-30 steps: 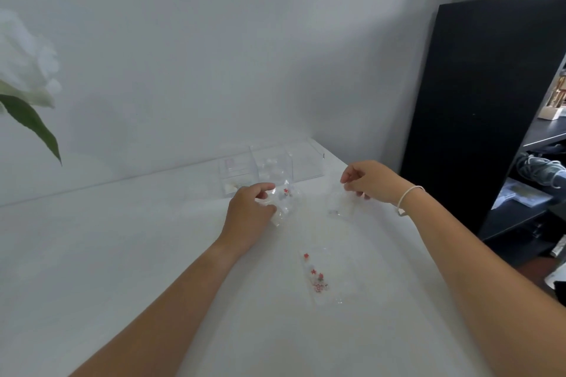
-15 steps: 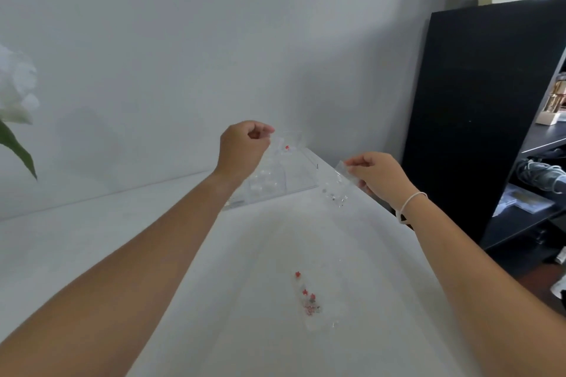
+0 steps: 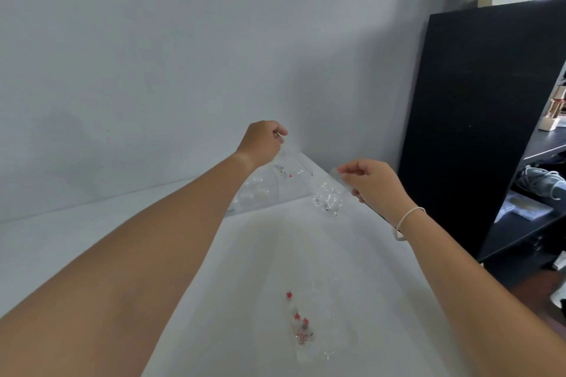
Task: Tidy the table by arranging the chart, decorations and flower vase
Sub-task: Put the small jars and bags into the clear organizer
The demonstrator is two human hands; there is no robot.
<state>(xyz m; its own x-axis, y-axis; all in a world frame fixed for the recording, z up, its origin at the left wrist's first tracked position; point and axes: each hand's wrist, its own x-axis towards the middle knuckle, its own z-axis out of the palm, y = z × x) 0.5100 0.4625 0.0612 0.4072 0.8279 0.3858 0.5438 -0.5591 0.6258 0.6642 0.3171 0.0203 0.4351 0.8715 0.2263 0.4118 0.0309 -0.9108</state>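
Note:
My left hand [image 3: 263, 141] is raised over a clear plastic compartment box [image 3: 275, 190] at the back of the white table [image 3: 92, 239]. Its fingers pinch the top of a small clear bag [image 3: 286, 167] holding tiny red and silver decorations, which hangs over the box. My right hand [image 3: 370, 184] pinches a second small clear bag [image 3: 329, 200] of clear beads, held just right of the box. A third clear bag with red star decorations [image 3: 301, 326] lies flat on the table near me. The vase and chart are out of view.
A grey wall [image 3: 214, 40] stands right behind the box. A black panel [image 3: 477, 116] and dark shelves [image 3: 539, 193] with grey shoes and papers stand to the right of the table's edge.
Both hands lifted their small bags off the table; the left one rose and moved back over the clear box. The view tilted up, and the white flower at the left left the frame.

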